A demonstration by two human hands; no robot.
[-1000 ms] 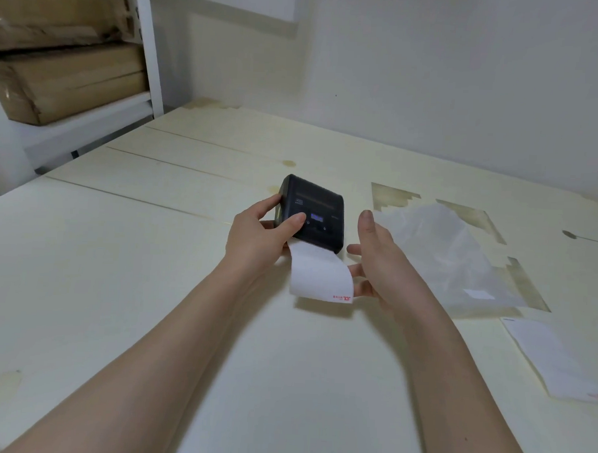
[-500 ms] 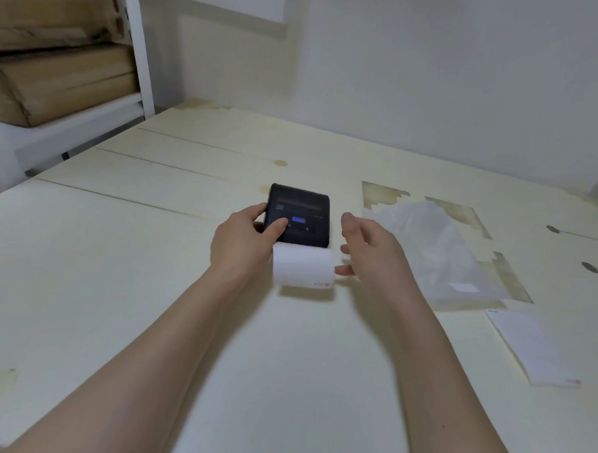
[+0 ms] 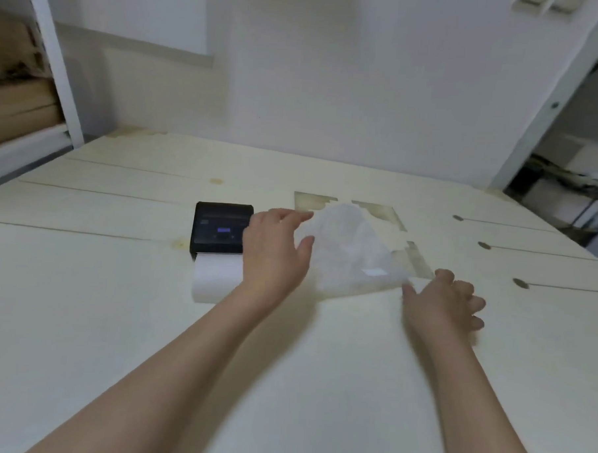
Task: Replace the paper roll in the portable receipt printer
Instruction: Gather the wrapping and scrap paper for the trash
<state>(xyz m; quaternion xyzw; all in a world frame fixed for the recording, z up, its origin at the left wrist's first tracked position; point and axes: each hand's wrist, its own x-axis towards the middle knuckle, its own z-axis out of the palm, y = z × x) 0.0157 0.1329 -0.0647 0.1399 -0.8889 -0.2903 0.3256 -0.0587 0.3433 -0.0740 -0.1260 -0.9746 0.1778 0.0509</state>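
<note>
On the pale wooden table [image 3: 81, 319], left of centre, the black receipt printer [image 3: 218, 231] lies flat with a strip of white paper [image 3: 214, 281] feeding out of its near edge onto the surface. Left hand [image 3: 272, 256] hovers just right of the printer, covering its right edge — fingers loosely extended toward the translucent plastic bag [image 3: 351, 256]; contact cannot be confirmed. Right hand [image 3: 445, 304] sits at the bag's near-right corner, fingers spread and bent, gripping nothing. White shelving [image 3: 54, 61] stands far left.
</note>
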